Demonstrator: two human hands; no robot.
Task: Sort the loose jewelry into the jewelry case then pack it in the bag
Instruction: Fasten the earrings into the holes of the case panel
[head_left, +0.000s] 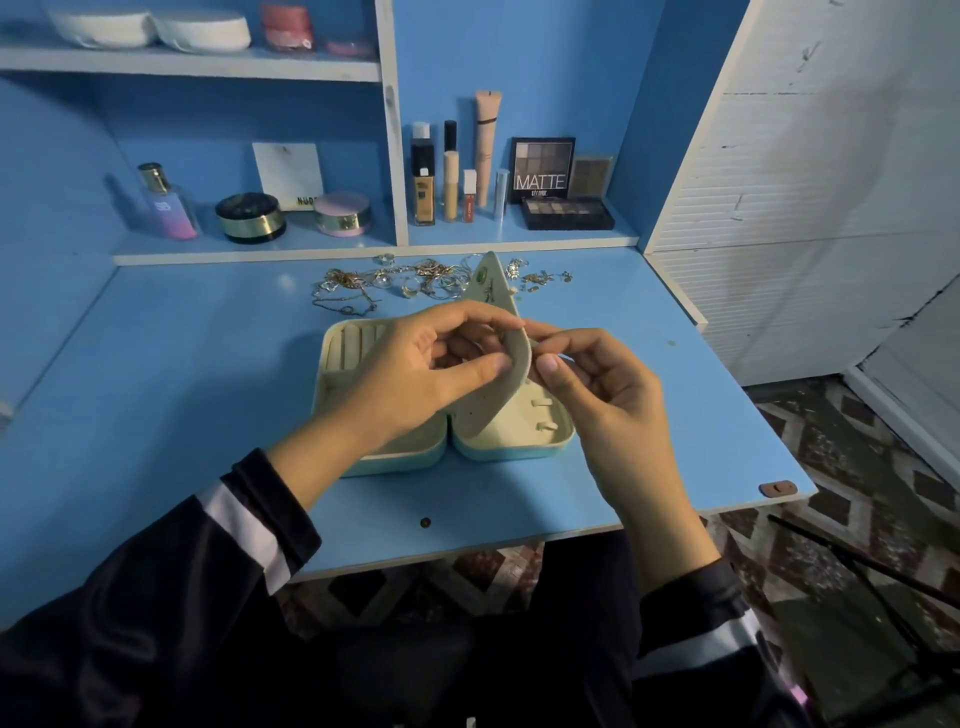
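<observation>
Your hands pinch the earring panel (491, 291) of the open jewelry case (519, 448) beneath them.
Left hand (415, 366) and right hand (597, 387) nip its opposite faces; likely thin and bendy, best held by the edge. Light, tangly loose jewelry (415, 283) lies beyond.

Jewelry case (511, 451): mint shell, cream lining, open flat at the centre of the tabletop (208, 389). Its perforated cream divider flap (491, 410) stands upright, earrings (481, 276) pinned near its top. Loose jewelry (415, 280): gold and silver chains and rings, strewn along the back edge.
</observation>
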